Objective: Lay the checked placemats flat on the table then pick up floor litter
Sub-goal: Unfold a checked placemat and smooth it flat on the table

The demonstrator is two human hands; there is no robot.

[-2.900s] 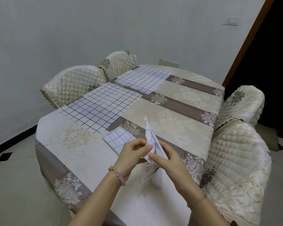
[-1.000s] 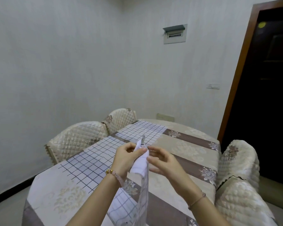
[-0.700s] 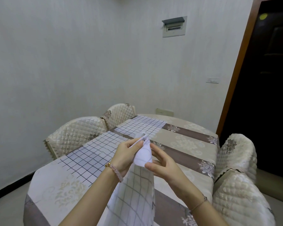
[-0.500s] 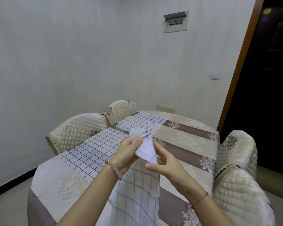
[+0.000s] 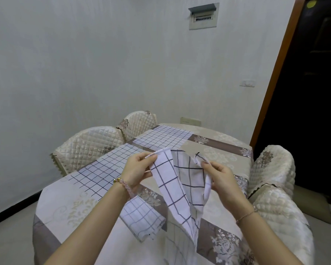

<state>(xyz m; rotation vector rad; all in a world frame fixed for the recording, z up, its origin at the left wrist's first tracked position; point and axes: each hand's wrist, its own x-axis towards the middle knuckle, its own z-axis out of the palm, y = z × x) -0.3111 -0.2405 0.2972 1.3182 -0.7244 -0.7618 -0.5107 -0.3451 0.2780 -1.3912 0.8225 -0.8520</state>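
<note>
Over table (image 5: 65,197), left hand (image 5: 137,172), right hand (image 5: 221,178) pinch placemat (image 5: 170,180).

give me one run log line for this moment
left hand: pinches held placemat corner | right hand: pinches its other corner | held placemat: hanging, partly unfolded | flat placemats: two | folded placemat: on table

domestic dining room. indicators: one oval desk (image 5: 69,203) under a floral tablecloth, with checked placemats (image 5: 103,169) laid flat at the seats; chairs in quilted cream covers (image 5: 88,148) along both long sides; plain pale walls carrying a flush breaker panel (image 5: 203,16), a light switch (image 5: 247,83) and a socket plate (image 5: 190,121); a wooden door frame (image 5: 275,73); pale tiled floor (image 5: 8,236).
</note>
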